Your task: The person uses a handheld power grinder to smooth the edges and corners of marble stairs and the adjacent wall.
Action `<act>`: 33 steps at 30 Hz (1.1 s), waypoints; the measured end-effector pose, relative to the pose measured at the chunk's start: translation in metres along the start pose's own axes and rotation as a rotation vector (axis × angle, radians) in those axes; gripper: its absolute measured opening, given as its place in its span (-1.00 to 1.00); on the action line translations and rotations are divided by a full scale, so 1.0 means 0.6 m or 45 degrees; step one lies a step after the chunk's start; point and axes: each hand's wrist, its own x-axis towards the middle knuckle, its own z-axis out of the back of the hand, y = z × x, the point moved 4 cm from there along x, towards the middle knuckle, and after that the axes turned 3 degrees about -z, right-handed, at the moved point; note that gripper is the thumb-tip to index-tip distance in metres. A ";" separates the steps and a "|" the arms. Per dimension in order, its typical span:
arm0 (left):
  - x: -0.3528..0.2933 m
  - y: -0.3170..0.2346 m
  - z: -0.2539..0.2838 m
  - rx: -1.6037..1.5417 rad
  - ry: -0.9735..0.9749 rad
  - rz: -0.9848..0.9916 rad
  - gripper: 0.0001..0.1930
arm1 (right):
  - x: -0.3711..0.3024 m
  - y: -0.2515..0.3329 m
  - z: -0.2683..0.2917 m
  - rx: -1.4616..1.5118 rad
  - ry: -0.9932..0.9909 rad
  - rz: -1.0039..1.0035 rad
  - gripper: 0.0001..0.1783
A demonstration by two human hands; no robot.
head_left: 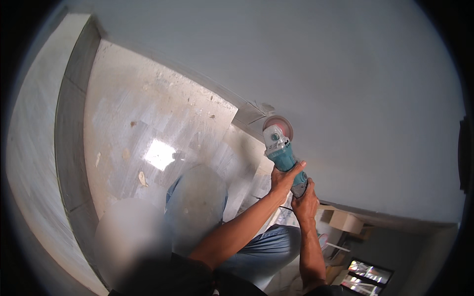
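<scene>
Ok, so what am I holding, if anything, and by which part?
A teal and silver angle grinder with a round reddish disc: left grip around its teal body, right grip at its dark grey rear end.

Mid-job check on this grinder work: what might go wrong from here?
1. The disc of the angle grinder sits right by the grey wall, near the skirting; a slip could score the wall. Whether the disc is spinning, I can't tell.
2. The left hand, bare, grips the body ahead of the right hand, so a kickback might bring its fingers near the disc.
</scene>
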 end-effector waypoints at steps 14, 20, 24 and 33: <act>0.044 0.034 -0.069 -0.506 0.242 0.035 -0.52 | 0.075 0.004 0.107 -0.633 -0.167 0.327 -0.29; 0.056 0.043 -0.082 -0.715 0.369 0.031 -0.54 | 0.085 0.019 0.132 -0.782 -0.170 0.456 -0.25; 0.056 0.028 -0.079 -0.801 0.395 0.090 -0.56 | 0.089 0.036 0.135 -0.839 -0.158 0.486 -0.22; 0.063 0.017 -0.081 -0.919 0.590 0.111 -0.59 | 0.096 0.069 0.154 -1.036 -0.118 0.477 -0.27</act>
